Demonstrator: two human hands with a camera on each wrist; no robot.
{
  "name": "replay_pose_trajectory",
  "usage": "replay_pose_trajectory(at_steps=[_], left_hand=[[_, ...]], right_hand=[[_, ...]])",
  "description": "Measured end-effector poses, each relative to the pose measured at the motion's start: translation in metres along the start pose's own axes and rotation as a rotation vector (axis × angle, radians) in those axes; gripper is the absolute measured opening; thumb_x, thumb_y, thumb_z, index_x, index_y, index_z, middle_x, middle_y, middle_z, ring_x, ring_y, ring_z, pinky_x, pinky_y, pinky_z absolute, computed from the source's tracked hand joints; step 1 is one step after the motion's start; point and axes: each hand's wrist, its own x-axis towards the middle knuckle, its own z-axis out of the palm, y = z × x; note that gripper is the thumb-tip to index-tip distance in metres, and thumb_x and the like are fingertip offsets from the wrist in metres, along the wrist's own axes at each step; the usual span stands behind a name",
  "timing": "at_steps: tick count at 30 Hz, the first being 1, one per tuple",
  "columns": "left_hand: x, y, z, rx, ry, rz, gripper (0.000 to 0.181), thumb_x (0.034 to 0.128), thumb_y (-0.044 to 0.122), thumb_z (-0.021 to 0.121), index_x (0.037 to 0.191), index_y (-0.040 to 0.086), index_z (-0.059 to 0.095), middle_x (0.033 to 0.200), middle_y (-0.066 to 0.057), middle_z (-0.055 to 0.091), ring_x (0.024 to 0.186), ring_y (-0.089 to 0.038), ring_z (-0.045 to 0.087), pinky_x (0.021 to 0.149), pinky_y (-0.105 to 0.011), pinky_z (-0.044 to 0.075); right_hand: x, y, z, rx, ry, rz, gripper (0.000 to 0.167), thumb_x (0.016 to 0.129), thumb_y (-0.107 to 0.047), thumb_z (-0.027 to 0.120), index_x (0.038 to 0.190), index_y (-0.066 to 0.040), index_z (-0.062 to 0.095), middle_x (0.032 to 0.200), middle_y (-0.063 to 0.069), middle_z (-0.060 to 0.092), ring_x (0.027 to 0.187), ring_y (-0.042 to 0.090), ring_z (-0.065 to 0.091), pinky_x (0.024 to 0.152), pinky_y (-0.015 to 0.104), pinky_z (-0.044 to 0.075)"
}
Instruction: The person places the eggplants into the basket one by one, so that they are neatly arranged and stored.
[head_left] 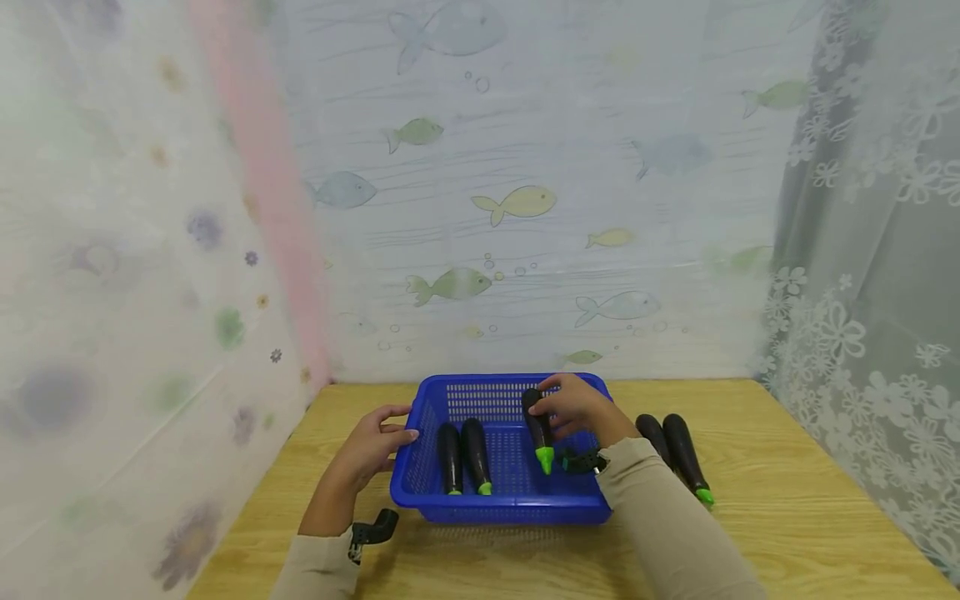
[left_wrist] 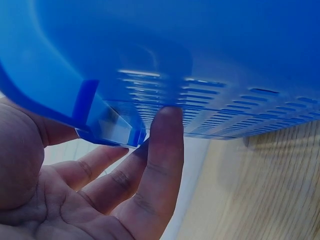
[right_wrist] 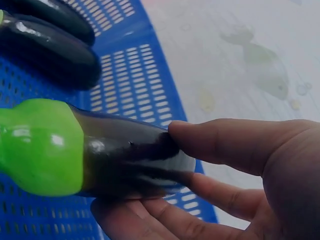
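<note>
Evidently, the head view shows a right hand (head_left: 576, 410) holding one dark eggplant (head_left: 538, 432) between thumb and fingers, inside the outline of a blue basket (head_left: 517, 501), toward its right side. The green cap (head_left: 546, 461) points toward the person; whether the eggplant touches the basket floor I cannot tell. Left of it, apart, an inner pair of eggplants (head_left: 476, 457) lies side by side with caps the same way, so matching that line seems the tidy choice. An outer pair of eggplants (head_left: 681, 454) rests on the wooden table (head_left: 780, 475), right of the basket, near the right forearm; the elbow is best carried clear of them. The left hand (head_left: 367, 448) holds the basket's left rim, a sensible brace against sliding.

Through the left wrist view, the fingers sit outside and below the rim, one fingertip against the slotted wall. A light, firm hold should be enough, since pulling up could tip the basket.

From the right wrist view, thumb and fingers close narrowly on the eggplant's end away from the cap. The skin looks glossy and may slip, so I judge a low, gentle release better than a drop.
</note>
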Motion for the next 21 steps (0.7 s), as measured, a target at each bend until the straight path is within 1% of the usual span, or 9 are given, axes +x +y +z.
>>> replay_pose_trajectory(at_steps=[7, 10, 14, 16, 21], left_hand=[[-0.002, 0.002, 0.0, 0.008, -0.007, -0.003, 0.058, 0.098, 0.013, 0.071, 0.151, 0.008, 0.047, 0.133, -0.027, 0.066, 0.109, -0.038, 0.072, 0.081, -0.057, 0.063], [-0.002, 0.002, 0.001, 0.018, -0.007, -0.001, 0.059, 0.098, 0.013, 0.071, 0.151, 0.008, 0.047, 0.133, -0.028, 0.065, 0.11, -0.039, 0.072, 0.081, -0.058, 0.063], [-0.002, 0.002, 0.001, 0.025, -0.008, 0.012, 0.059, 0.0982, 0.013, 0.07, 0.151, 0.007, 0.046, 0.132, -0.028, 0.066, 0.108, -0.038, 0.072, 0.08, -0.058, 0.062], [-0.002, 0.003, 0.002, 0.026, -0.008, 0.017, 0.059, 0.0981, 0.013, 0.071, 0.151, 0.006, 0.046, 0.131, -0.028, 0.066, 0.108, -0.038, 0.072, 0.08, -0.058, 0.063], [-0.005, 0.005, 0.0, 0.018, -0.005, 0.005, 0.059, 0.0981, 0.013, 0.071, 0.151, 0.007, 0.046, 0.132, -0.028, 0.066, 0.109, -0.038, 0.072, 0.08, -0.057, 0.063]], right_hand=[[0.011, 0.003, 0.012, -0.026, -0.019, 0.017, 0.066, 0.09, -0.009, 0.078, 0.147, 0.002, 0.047, 0.128, 0.03, 0.062, 0.096, 0.042, 0.075, 0.077, 0.049, 0.065], [0.014, 0.006, 0.016, -0.039, -0.024, 0.026, 0.065, 0.09, -0.01, 0.079, 0.145, 0.005, 0.048, 0.129, 0.031, 0.062, 0.097, 0.042, 0.074, 0.076, 0.048, 0.065], [0.018, 0.008, 0.022, -0.033, -0.031, 0.042, 0.067, 0.089, -0.01, 0.08, 0.144, 0.008, 0.048, 0.134, 0.033, 0.059, 0.1, 0.044, 0.073, 0.076, 0.048, 0.065], [0.019, 0.008, 0.025, -0.025, -0.041, 0.049, 0.067, 0.088, -0.011, 0.081, 0.144, 0.008, 0.048, 0.135, 0.033, 0.058, 0.1, 0.044, 0.073, 0.077, 0.047, 0.065], [0.021, 0.009, 0.031, -0.017, -0.088, 0.061, 0.069, 0.086, -0.012, 0.084, 0.142, 0.009, 0.048, 0.127, 0.032, 0.063, 0.1, 0.043, 0.074, 0.077, 0.048, 0.065]])
